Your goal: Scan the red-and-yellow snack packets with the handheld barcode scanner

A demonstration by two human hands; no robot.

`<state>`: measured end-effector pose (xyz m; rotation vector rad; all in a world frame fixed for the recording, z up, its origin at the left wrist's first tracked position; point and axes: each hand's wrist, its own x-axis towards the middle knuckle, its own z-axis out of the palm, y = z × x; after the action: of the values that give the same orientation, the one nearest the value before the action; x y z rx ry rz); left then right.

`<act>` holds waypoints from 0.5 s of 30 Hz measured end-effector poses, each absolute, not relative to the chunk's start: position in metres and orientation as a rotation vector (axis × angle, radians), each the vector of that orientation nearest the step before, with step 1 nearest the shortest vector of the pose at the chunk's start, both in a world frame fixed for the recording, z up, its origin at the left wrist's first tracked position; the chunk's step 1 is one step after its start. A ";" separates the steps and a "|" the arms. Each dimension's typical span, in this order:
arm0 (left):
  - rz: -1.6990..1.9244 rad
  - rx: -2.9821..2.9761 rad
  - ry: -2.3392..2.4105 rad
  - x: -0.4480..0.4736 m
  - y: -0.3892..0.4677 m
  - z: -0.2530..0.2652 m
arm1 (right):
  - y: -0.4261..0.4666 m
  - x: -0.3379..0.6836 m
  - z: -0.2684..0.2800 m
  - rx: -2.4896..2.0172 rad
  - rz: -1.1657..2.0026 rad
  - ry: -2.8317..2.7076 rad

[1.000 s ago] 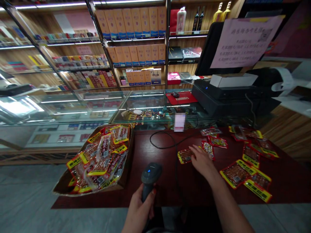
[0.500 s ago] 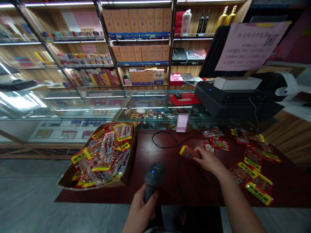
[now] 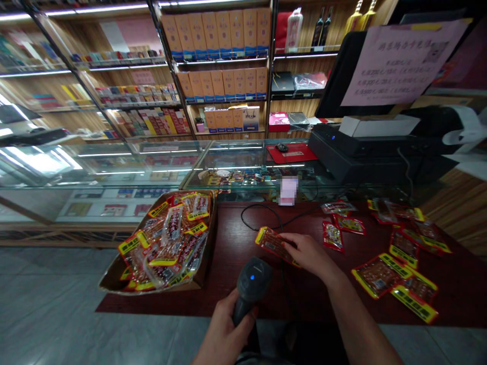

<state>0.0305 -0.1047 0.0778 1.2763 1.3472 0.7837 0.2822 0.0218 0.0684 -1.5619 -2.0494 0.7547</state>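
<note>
Wrapped round the handle of a dark grey barcode scanner (image 3: 254,280) is my left hand (image 3: 227,324); a blue light glows on the scanner's head. My right hand (image 3: 304,254) grips a red and yellow snack packet (image 3: 271,240) by its right end, just above the table and beyond the scanner. To the left, a cardboard box (image 3: 208,263) is heaped with similar snack packets (image 3: 173,228). More packets (image 3: 380,274) lie loose on the table to the right of my right arm, some overlapping. Smaller red packets (image 3: 333,235) lie beyond my right wrist.
The dark red wooden table (image 3: 228,228) carries a looped black cable (image 3: 247,218). Behind it stands a glass display counter (image 3: 228,152) with a mouse (image 3: 281,147) on a red mat, a monitor (image 3: 342,76) and black machines. Stocked shelves line the wall.
My right hand has moved left with the snack packet, closer to the scanner. The scanner in my left hand has shifted slightly right. The camera view has moved a little.
</note>
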 end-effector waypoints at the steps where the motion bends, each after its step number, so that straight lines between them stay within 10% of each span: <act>1: 0.782 1.267 1.349 0.030 -0.105 0.077 | 0.023 0.280 0.069 -1.569 0.758 -2.053; 15: 0.836 1.130 1.333 0.022 -0.103 0.062 | 0.034 0.263 0.069 -1.526 0.892 -1.893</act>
<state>0.0220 -0.1031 0.0618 1.1299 1.3330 0.8359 0.2635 0.0341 0.0686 -1.5260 -1.8927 0.8920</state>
